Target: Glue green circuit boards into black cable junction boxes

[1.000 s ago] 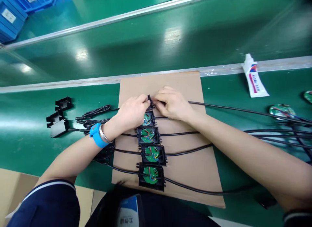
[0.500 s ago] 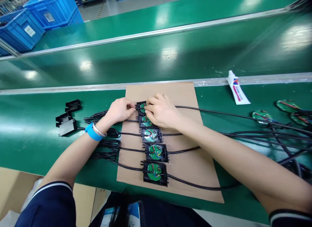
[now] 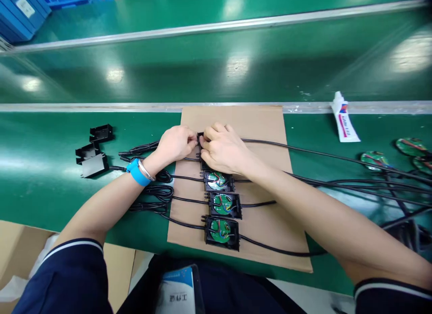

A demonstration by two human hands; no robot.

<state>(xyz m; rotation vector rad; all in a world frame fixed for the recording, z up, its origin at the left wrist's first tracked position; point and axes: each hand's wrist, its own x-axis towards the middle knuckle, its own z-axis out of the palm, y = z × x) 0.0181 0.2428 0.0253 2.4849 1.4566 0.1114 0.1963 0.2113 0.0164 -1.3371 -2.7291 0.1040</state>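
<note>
Head view, black housing: here it is, the far black housing [image 3: 200,136] at the far end of the row on the cardboard sheet [image 3: 266,120], mostly covered by fingers
Left hand: the left hand [image 3: 177,144] is at the housing's left edge, thumb and fingertips drawn together; whether they pinch wall or cable, I can't tell
Right hand: over from the right, the right hand [image 3: 222,147] arches across it, fingers curled down, and what the tips hold is hidden
Housing walls: thin moulded plastic by the look, so I'd call it light and stiff, smooth enough to skid on the card
Green board: look nearer, a round green board [image 3: 219,231] with coloured wires sits in the nearest open housing; fragile, I'd judge, no place to press
Cable: the far black cable [image 3: 265,142] runs off right, springy I'd guess, and could tug so light a box askew
Best hold: outer side walls, or the cable right beside its entry, clear of the wires
Around the row: coiled cables [image 3: 157,193] to the left, a loose housing [image 3: 101,133] farther left on the bench [image 3: 40,152], a white tube [image 3: 344,120] far right
</note>
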